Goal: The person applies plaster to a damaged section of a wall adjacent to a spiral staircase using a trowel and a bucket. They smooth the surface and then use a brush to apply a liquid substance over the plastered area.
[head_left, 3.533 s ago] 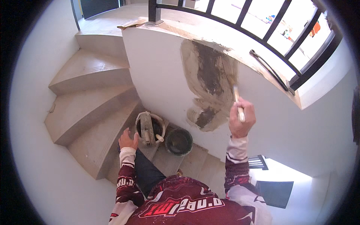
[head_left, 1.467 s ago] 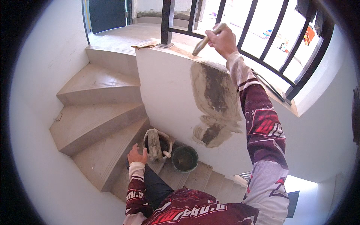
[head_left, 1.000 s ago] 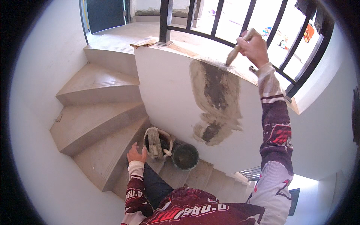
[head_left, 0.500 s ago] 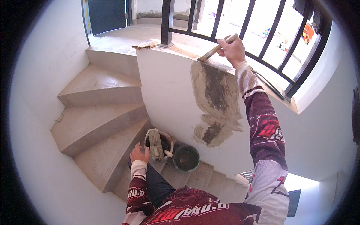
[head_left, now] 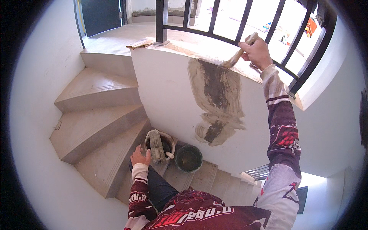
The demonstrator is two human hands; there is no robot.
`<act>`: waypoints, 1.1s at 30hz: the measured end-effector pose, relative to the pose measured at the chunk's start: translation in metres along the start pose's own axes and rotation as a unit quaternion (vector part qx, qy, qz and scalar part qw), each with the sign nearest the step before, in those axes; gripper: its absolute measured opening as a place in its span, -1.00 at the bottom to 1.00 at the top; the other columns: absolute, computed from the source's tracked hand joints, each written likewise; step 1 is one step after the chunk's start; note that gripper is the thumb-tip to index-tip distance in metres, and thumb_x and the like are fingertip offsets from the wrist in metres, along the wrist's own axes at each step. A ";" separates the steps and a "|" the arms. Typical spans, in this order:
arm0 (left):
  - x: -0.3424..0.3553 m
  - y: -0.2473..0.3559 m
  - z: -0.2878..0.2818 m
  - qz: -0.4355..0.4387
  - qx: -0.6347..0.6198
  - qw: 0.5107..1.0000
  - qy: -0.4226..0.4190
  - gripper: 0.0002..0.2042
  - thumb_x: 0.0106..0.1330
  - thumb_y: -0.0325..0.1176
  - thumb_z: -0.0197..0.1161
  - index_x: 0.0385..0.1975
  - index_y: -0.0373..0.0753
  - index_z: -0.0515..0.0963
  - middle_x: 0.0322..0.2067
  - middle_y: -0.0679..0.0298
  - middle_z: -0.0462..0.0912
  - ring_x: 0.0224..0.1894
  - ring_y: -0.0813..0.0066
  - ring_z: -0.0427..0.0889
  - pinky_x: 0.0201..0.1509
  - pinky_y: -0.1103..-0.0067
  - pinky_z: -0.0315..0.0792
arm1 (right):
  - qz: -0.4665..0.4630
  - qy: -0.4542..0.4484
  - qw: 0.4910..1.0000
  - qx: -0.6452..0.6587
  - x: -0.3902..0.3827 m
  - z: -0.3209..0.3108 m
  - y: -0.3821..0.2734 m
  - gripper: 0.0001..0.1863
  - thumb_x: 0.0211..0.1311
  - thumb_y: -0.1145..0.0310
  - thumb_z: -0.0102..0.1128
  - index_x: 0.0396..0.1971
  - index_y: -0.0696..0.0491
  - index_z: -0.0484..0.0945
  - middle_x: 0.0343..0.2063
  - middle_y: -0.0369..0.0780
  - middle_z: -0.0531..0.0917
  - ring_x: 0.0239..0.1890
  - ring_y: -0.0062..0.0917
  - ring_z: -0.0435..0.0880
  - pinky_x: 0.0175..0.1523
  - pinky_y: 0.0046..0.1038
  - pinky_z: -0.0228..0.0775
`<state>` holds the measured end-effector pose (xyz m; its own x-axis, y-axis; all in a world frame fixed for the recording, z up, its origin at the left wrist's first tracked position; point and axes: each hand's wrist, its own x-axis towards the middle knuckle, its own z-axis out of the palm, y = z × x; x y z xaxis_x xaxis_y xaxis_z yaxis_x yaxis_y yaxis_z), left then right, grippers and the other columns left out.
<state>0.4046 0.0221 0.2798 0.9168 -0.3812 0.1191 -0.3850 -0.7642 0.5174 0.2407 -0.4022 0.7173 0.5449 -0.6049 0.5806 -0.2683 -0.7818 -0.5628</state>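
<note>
High at the right, my right hand [head_left: 257, 53] grips a paintbrush [head_left: 231, 61] by its handle. The bristles rest at the top edge of the low white wall [head_left: 161, 84], beside the upper right of a grey patch of wet-looking plaster [head_left: 216, 86]. My left hand [head_left: 140, 156] is low, by my left knee, its fingers apart and nothing in it. Close to its fingertips, a mortar-smeared plastering float [head_left: 156, 147] lies across the mouth of a bucket [head_left: 172, 138]. A dark green bucket [head_left: 201, 160] stands to the right of that one.
Winding steps [head_left: 97, 113] rise on the left, and more steps [head_left: 207, 180] go down below the buckets. A black metal railing [head_left: 161, 23] stands along the wall's top. A flat brown scrap [head_left: 142, 43] lies near the railing post. A dark door [head_left: 101, 17] is at the far left.
My right hand and the brush have moved to the right along the wall's top edge. My left hand stays by the knee. The whole view has shifted slightly.
</note>
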 end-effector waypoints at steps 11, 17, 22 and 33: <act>0.002 0.001 -0.002 -0.017 -0.010 1.000 -0.002 -0.43 0.19 0.00 0.23 0.14 -0.20 0.38 -0.08 0.14 0.62 0.01 0.12 0.55 0.14 0.24 0.29 | -0.062 0.054 0.982 0.170 0.016 0.047 -0.034 -0.73 0.18 0.33 0.26 -0.32 0.23 0.45 -0.52 -0.13 0.65 -0.58 -0.58 0.66 -0.47 -0.59 0.57; 0.000 -0.008 -0.003 -0.010 -0.006 1.000 0.014 -0.44 0.18 -0.02 0.24 0.13 -0.21 0.39 -0.07 0.14 0.62 0.03 0.12 0.54 0.15 0.23 0.29 | -0.041 0.036 0.998 -0.007 0.029 0.045 0.013 -0.75 0.08 0.30 0.18 -0.41 0.20 0.45 -0.51 -0.09 0.64 -0.44 -0.40 0.69 -0.32 -0.42 0.54; -0.002 -0.005 -0.003 -0.010 -0.020 1.000 -0.001 -0.43 0.18 -0.02 0.24 0.13 -0.21 0.39 -0.09 0.13 0.63 0.03 0.11 0.55 0.16 0.23 0.28 | -0.033 0.020 0.984 -0.176 0.011 -0.015 0.001 -0.74 0.12 0.29 0.19 -0.31 0.18 0.51 -0.54 -0.13 0.64 -0.48 -0.46 0.68 -0.34 -0.47 0.54; 0.001 0.009 0.000 -0.006 -0.011 1.000 -0.017 -0.41 0.17 -0.02 0.25 0.14 -0.23 0.38 -0.09 0.11 0.63 0.04 0.09 0.54 0.18 0.23 0.27 | -0.053 0.045 0.996 -0.060 0.014 0.026 0.030 -0.76 0.10 0.26 0.18 -0.43 0.16 0.53 -0.60 -0.16 0.61 -0.48 -0.40 0.64 -0.25 -0.37 0.48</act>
<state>0.4025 0.0146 0.2848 0.9174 -0.3890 0.0840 -0.3704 -0.7574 0.5378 0.2609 -0.4306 0.6931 0.5026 -0.5249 0.6869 -0.3098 -0.8512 -0.4238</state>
